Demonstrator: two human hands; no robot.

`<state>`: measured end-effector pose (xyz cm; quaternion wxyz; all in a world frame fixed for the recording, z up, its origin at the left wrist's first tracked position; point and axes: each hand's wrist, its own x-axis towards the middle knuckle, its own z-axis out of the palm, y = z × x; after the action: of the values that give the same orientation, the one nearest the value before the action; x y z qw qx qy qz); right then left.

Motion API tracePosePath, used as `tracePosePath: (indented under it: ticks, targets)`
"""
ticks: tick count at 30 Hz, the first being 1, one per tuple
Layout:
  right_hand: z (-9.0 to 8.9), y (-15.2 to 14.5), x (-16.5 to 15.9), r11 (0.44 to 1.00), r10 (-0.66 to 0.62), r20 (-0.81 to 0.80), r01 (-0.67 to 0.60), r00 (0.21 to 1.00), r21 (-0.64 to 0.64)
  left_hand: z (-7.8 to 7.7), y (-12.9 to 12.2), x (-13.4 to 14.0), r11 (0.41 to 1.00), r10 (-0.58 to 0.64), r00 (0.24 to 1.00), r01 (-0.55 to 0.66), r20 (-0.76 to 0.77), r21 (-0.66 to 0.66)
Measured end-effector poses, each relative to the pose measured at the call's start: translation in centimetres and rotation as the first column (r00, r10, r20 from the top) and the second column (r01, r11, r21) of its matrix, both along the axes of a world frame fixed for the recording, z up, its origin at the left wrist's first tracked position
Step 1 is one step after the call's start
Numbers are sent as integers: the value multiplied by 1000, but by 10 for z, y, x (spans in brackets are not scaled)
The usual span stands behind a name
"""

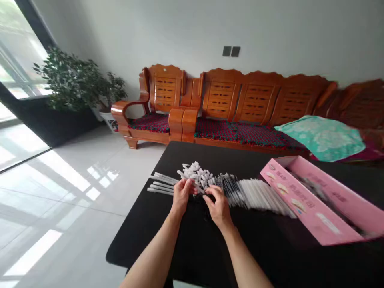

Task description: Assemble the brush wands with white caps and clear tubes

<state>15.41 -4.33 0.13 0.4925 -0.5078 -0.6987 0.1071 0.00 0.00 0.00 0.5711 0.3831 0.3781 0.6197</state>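
My left hand (181,196) is closed around a slim white pen (198,188), which slants down to the right between my hands. The thumb and fingers of my right hand (219,206) pinch at the pen's lower right end; blur hides the exact grip. Just beyond my hands lies a heap of short white pen caps (198,173). Several capped white pens (162,184) lie side by side left of my left hand. Right of the caps are a row of thin dark pen refills (229,188) and a row of whitish pen barrels (264,196).
A long open pink box (300,200) stands on the right of the black table (144,240), with greyish contents inside. Behind the table is a wooden sofa (222,96) with a teal cloth (327,136). A potted plant (75,80) stands by the window at left.
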Motion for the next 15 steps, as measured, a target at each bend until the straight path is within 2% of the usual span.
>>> tracePosePath:
  ticks: [4, 8, 12, 15]
  targets:
    - [2, 0, -1, 1000, -7, 10, 7, 1000, 2, 1, -1, 0, 1000, 2, 1000, -2, 4, -11]
    - [3, 0, 0, 997, 78, 25, -79, 997, 20, 1, -1, 0, 1000, -6, 1000, 6, 3, -15]
    - [3, 0, 0, 1000, 0, 4, 0, 1000, 3, 1, 0, 1, 1000, -1, 1000, 2, 11, -17]
    - [2, 0, 1, 999, 34, 26, -34, 999, 14, 1, 1, 0, 1000, -7, 1000, 7, 12, -14]
